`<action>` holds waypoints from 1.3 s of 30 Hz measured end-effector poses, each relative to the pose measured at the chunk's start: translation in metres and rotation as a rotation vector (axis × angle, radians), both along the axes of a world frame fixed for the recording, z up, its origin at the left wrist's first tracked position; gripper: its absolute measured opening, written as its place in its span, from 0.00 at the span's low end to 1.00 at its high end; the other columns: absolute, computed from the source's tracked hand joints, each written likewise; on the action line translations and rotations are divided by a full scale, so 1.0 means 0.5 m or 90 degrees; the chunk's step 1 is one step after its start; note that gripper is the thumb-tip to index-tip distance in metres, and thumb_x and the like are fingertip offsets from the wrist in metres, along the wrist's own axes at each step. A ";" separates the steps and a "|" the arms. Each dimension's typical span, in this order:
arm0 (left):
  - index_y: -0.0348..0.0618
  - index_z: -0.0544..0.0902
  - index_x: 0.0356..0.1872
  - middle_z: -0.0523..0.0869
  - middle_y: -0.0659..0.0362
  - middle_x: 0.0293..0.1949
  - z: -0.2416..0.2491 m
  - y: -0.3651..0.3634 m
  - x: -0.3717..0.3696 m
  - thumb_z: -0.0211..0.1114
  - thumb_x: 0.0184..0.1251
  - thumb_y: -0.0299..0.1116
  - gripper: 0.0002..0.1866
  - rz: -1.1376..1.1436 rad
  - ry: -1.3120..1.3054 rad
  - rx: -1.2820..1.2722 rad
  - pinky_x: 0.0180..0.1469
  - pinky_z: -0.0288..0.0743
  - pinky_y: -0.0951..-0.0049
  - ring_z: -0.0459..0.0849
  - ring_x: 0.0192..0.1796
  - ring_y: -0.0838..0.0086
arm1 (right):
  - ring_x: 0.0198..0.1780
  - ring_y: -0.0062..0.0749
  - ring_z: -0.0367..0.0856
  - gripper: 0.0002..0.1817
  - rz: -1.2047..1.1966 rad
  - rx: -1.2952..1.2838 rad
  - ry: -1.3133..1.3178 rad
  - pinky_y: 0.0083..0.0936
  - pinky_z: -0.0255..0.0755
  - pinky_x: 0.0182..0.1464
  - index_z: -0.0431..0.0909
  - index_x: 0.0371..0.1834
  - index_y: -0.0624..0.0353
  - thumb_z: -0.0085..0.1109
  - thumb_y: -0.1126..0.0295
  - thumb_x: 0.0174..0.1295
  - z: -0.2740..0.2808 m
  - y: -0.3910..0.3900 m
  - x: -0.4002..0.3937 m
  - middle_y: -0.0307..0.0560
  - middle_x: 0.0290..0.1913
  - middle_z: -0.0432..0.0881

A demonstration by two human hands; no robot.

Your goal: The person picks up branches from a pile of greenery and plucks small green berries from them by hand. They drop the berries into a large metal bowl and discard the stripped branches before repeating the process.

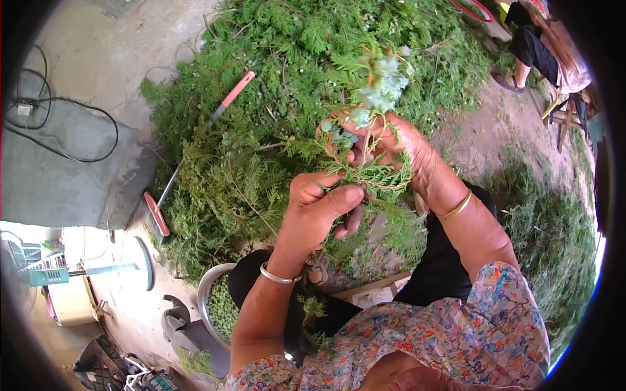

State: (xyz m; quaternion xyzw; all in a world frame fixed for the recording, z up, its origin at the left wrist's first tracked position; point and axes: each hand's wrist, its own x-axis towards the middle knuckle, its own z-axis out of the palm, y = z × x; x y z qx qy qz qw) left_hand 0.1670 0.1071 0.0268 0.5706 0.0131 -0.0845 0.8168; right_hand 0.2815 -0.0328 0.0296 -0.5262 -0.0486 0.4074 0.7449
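Observation:
My left hand (326,205), with a silver bracelet on its wrist, pinches the lower stem of a leafy conifer sprig (385,174) between thumb and fingers. Above it my right hand (391,140), a gold bracelet at its wrist, curls its fingers around the upper part of the same sprig. Pale blue-green cones (385,81) cluster at the sprig's top, slightly blurred. Some of the right fingers are hidden behind foliage and cones. Beside my left knee a metal bowl (203,287) holds many small green cones.
A large heap of cut conifer branches (293,72) spreads ahead, with a long-handled brush (156,215) at its left edge. More greenery (541,221) lies right. Another person (541,52) sits at upper right. A fan (140,264) and black cable (78,101) are left.

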 end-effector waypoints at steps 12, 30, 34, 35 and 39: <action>0.32 0.78 0.28 0.76 0.59 0.15 -0.001 -0.004 0.005 0.59 0.65 0.31 0.11 0.008 -0.003 0.004 0.14 0.57 0.83 0.69 0.14 0.83 | 0.17 0.17 0.69 0.19 0.049 -0.137 -0.183 0.13 0.56 0.13 0.74 0.43 0.59 0.66 0.60 0.55 0.033 -0.001 0.025 0.41 0.28 0.76; 0.31 0.78 0.27 0.75 0.59 0.14 -0.014 0.010 0.003 0.61 0.63 0.32 0.12 0.045 -0.036 -0.001 0.14 0.57 0.82 0.69 0.14 0.81 | 0.22 0.29 0.72 0.05 -0.190 0.022 0.100 0.23 0.65 0.20 0.71 0.28 0.63 0.51 0.72 0.56 -0.053 0.009 0.045 0.47 0.28 0.75; 0.31 0.78 0.28 0.75 0.59 0.14 -0.005 0.015 0.004 0.60 0.64 0.32 0.12 0.057 -0.034 -0.004 0.14 0.57 0.82 0.68 0.13 0.81 | 0.26 0.29 0.71 0.06 -0.100 -0.005 0.087 0.28 0.68 0.23 0.72 0.26 0.62 0.49 0.70 0.52 -0.089 0.025 0.036 0.45 0.27 0.74; 0.31 0.78 0.29 0.75 0.59 0.15 -0.005 0.016 0.004 0.60 0.64 0.32 0.12 0.053 -0.038 -0.005 0.14 0.57 0.82 0.68 0.13 0.81 | 0.27 0.29 0.71 0.07 -0.082 0.008 0.149 0.30 0.68 0.25 0.73 0.25 0.61 0.50 0.69 0.52 -0.096 0.029 0.033 0.44 0.26 0.73; 0.31 0.79 0.30 0.75 0.59 0.15 -0.007 0.015 0.001 0.60 0.64 0.33 0.12 0.038 -0.024 -0.009 0.14 0.57 0.82 0.68 0.14 0.82 | 0.27 0.26 0.71 0.10 -0.032 0.058 0.138 0.28 0.71 0.27 0.77 0.30 0.63 0.54 0.66 0.52 -0.100 0.031 0.024 0.40 0.26 0.74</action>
